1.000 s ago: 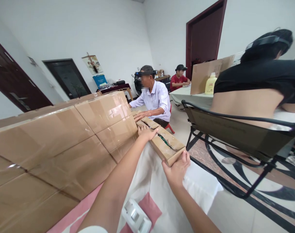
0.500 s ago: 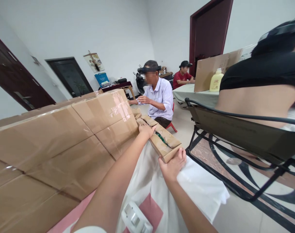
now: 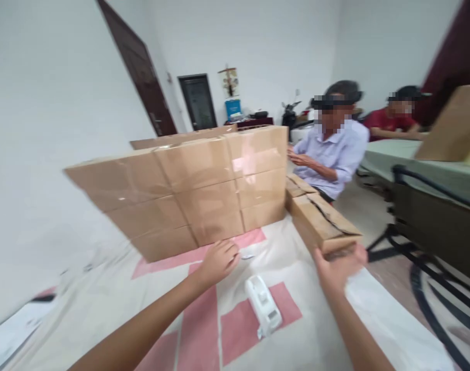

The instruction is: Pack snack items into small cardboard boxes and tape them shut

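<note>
My right hand (image 3: 338, 268) grips the near end of a long, narrow cardboard box (image 3: 320, 222) whose top flaps are loosely shut. My left hand (image 3: 218, 260) hovers low over the table with its fingers curled, just in front of the stacked sealed cardboard boxes (image 3: 196, 188). I cannot make out anything in its fingers. A white tape dispenser (image 3: 263, 305) lies on the cloth between my two arms.
The table is covered with a white and pink cloth (image 3: 204, 319). A person in a light shirt (image 3: 333, 149) sits beyond the long box. Another person in red (image 3: 393, 121) sits at a green table. A black metal chair (image 3: 436, 216) stands at the right.
My left hand has come off the far part of the long box and dropped to the table by the stack. The view has swung left and back, showing the whole stack.
</note>
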